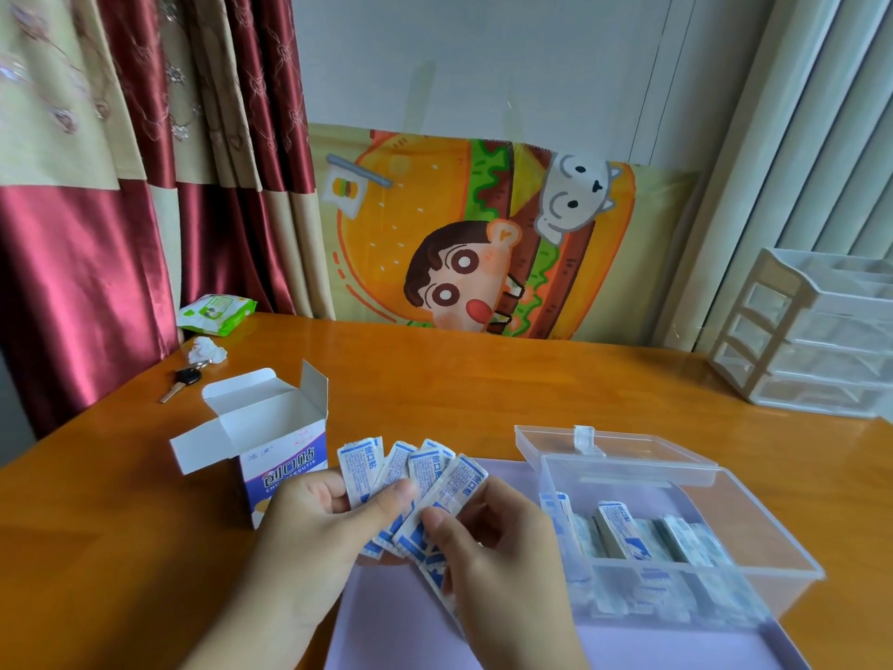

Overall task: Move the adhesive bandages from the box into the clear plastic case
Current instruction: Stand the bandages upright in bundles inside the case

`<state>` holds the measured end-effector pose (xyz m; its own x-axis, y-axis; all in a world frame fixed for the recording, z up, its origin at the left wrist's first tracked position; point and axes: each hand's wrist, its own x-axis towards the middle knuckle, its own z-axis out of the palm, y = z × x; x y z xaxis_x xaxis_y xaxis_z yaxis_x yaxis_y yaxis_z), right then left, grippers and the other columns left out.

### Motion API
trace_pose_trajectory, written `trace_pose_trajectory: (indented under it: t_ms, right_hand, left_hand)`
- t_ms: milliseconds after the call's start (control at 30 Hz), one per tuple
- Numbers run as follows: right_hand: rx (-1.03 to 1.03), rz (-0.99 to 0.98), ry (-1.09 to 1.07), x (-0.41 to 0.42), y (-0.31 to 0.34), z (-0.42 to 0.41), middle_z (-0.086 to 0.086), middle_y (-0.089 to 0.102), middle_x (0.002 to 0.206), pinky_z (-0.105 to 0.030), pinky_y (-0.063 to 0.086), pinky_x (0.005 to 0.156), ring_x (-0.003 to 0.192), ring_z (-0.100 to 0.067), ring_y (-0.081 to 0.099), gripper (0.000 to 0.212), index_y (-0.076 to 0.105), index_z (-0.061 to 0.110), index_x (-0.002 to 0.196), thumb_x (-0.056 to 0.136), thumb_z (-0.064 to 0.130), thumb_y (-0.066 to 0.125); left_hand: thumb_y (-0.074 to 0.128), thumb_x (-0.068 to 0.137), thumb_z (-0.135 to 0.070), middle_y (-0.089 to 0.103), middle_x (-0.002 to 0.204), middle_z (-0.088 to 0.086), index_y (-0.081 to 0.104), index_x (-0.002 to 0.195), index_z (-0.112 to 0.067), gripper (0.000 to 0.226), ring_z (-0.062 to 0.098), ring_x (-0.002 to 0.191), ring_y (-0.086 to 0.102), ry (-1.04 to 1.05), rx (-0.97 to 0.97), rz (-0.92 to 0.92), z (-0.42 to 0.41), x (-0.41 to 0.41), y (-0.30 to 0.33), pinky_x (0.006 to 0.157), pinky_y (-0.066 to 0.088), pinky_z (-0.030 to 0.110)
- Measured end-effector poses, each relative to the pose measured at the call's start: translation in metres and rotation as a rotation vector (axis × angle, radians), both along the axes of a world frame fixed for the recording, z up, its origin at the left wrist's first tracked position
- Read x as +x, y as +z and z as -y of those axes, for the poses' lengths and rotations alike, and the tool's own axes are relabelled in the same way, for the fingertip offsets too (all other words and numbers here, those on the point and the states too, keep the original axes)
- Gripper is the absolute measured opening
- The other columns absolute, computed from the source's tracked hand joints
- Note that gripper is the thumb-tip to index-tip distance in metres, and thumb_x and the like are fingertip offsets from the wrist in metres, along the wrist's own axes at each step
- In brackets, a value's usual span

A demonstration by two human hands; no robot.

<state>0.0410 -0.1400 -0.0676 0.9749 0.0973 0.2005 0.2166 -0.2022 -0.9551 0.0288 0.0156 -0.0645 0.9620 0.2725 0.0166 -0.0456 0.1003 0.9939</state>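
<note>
A fanned bunch of white-and-blue adhesive bandages (425,481) is held over the lilac mat. My left hand (328,519) grips the bunch with the thumb across its front. My right hand (493,539) pinches the rightmost bandage near its lower end. The bandage box (275,447) stands upright just left of my hands, its top flaps open. To the right sits the clear plastic case (696,539), lid hinged back, with several bandages (623,529) standing inside it.
A lilac mat (386,631) lies under the case on the orange wooden table (483,379). A key (181,382), crumpled tissue (208,353) and a wipes pack (217,314) lie far left. A clear drawer unit (812,331) stands at the right.
</note>
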Motion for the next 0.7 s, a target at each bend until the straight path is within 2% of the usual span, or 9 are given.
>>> trace_pose_trajectory:
  t_ms: [67, 200, 267, 400, 533, 600, 700]
  right_hand:
    - [0.046, -0.035, -0.011, -0.0001, 0.0021, 0.0021, -0.01, 0.07, 0.068, -0.031, 0.05, 0.052, 0.054, -0.02, 0.059, 0.022, 0.075, 0.027, 0.078, 0.088, 0.008, 0.076]
    - [0.196, -0.139, -0.038, 0.0001, 0.0065, 0.0052, -0.021, 0.07, 0.068, -0.025, 0.045, 0.043, 0.045, -0.019, 0.055, 0.014, 0.073, 0.006, 0.076, 0.087, -0.003, 0.076]
    - [0.212, -0.15, -0.047, -0.0001, 0.0069, 0.0042, -0.023, 0.069, 0.07, -0.023, 0.043, 0.042, 0.044, -0.018, 0.055, 0.011, 0.072, 0.0, 0.077, 0.087, -0.003, 0.076]
    - [0.212, -0.128, -0.071, -0.0016, 0.009, 0.0033, -0.015, 0.069, 0.062, -0.022, 0.042, 0.041, 0.044, -0.015, 0.055, 0.018, 0.071, 0.004, 0.071, 0.087, 0.001, 0.077]
    - [0.178, -0.131, -0.055, -0.0015, 0.008, 0.0027, -0.017, 0.066, 0.058, -0.022, 0.042, 0.046, 0.045, -0.018, 0.054, 0.042, 0.062, 0.017, 0.051, 0.088, 0.006, 0.077]
    - [0.181, -0.142, -0.04, -0.0014, 0.009, 0.0024, -0.018, 0.065, 0.06, -0.022, 0.043, 0.047, 0.047, -0.019, 0.054, 0.04, 0.063, 0.016, 0.054, 0.09, 0.005, 0.075]
    - [0.215, -0.149, -0.063, -0.0009, 0.0094, 0.0039, -0.009, 0.063, 0.057, -0.022, 0.042, 0.044, 0.045, -0.018, 0.054, 0.032, 0.067, 0.012, 0.062, 0.092, 0.002, 0.072]
  left_hand:
    - [0.08, 0.073, -0.026, 0.079, 0.091, 0.018, 0.08, 0.1, -0.006, 0.035, 0.038, 0.082, 0.078, 0.009, -0.01, -0.005, -0.0003, 0.0001, 0.0019, 0.081, 0.06, 0.061]
    - [0.08, 0.073, -0.027, 0.08, 0.09, 0.015, 0.08, 0.099, -0.008, 0.032, 0.034, 0.083, 0.079, 0.016, 0.018, -0.009, -0.0011, -0.0002, 0.002, 0.081, 0.061, 0.06]
    - [0.081, 0.072, -0.027, 0.08, 0.091, 0.013, 0.08, 0.1, -0.01, 0.032, 0.032, 0.084, 0.079, 0.012, 0.029, -0.02, -0.0005, -0.0007, 0.0015, 0.081, 0.062, 0.058]
    - [0.083, 0.07, -0.029, 0.081, 0.092, 0.011, 0.08, 0.101, -0.011, 0.036, 0.03, 0.084, 0.079, 0.009, 0.042, -0.031, 0.001, -0.0015, 0.0019, 0.08, 0.062, 0.057]
    - [0.084, 0.068, -0.025, 0.08, 0.088, 0.014, 0.08, 0.1, -0.01, 0.036, 0.034, 0.079, 0.079, -0.014, 0.041, -0.056, 0.0025, -0.003, 0.0048, 0.078, 0.062, 0.059]
    - [0.084, 0.069, -0.025, 0.08, 0.088, 0.015, 0.079, 0.1, -0.009, 0.035, 0.035, 0.079, 0.079, -0.035, 0.042, -0.075, 0.0027, -0.0033, 0.0059, 0.077, 0.062, 0.059]
    - [0.077, 0.078, -0.023, 0.079, 0.091, 0.018, 0.078, 0.102, -0.006, 0.03, 0.037, 0.083, 0.078, -0.066, 0.0, -0.082, 0.0023, -0.0038, 0.0071, 0.079, 0.062, 0.056]
